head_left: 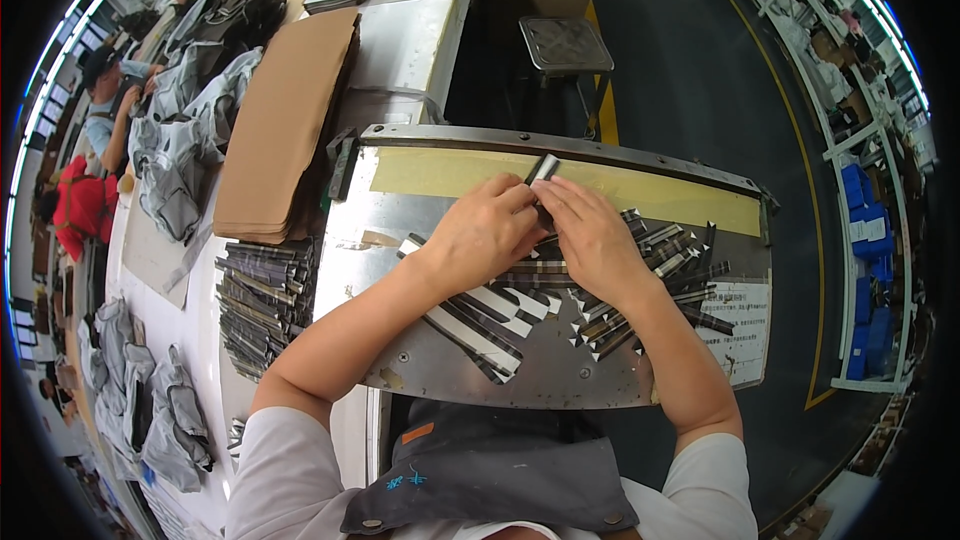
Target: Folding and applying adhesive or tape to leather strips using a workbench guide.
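My left hand [487, 230] and my right hand [590, 235] meet over a shiny metal work plate [560, 370]. Both pinch one small folded strip of dark striped fabric [542, 170], whose upper end sticks out above my fingertips. Under and beside my hands lie several more strips [480, 320] fanned out on the plate, with another spread [670, 250] to the right. A band of yellowish tape [660, 195] runs along the plate's far edge.
A pile of strips [262, 300] lies left of the plate, next to a stack of brown card sheets [285, 120]. Grey garments [180, 160] cover the long table on the left, where other people sit. A metal stool [565, 45] stands beyond the plate.
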Action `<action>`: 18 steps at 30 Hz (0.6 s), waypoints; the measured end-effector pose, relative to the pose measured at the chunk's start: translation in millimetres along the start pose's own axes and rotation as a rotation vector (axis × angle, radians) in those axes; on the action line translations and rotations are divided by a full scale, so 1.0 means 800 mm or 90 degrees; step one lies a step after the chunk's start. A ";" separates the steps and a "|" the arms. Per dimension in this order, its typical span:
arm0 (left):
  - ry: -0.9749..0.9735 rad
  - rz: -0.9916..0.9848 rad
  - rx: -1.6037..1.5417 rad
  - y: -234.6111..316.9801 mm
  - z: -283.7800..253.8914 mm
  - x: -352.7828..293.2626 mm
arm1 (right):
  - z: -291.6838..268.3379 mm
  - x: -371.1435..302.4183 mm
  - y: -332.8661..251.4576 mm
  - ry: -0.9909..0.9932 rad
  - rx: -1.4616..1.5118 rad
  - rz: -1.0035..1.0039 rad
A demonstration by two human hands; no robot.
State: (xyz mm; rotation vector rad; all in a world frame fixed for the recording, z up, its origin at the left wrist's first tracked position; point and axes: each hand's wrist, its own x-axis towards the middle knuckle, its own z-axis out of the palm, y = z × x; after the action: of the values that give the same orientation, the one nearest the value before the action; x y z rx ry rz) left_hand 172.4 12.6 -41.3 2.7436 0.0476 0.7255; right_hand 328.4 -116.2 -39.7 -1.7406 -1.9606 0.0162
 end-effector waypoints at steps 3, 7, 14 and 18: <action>-0.128 -0.082 0.101 0.003 -0.011 0.002 | -0.003 0.000 -0.003 -0.027 -0.017 0.037; -0.036 -0.065 0.133 0.000 0.005 -0.001 | 0.006 -0.004 -0.004 0.017 -0.053 0.045; -0.035 -0.067 0.183 -0.001 0.012 -0.001 | 0.010 -0.001 0.005 -0.009 -0.052 0.062; -0.039 -0.071 0.180 0.000 0.013 -0.001 | 0.009 -0.001 0.006 -0.013 -0.054 0.060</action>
State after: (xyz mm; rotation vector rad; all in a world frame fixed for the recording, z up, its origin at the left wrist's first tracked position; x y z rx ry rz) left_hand 176.5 10.0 -50.5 2.9989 0.3107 0.6478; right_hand 329.8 -114.1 -48.0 -1.8927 -1.9170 -0.0169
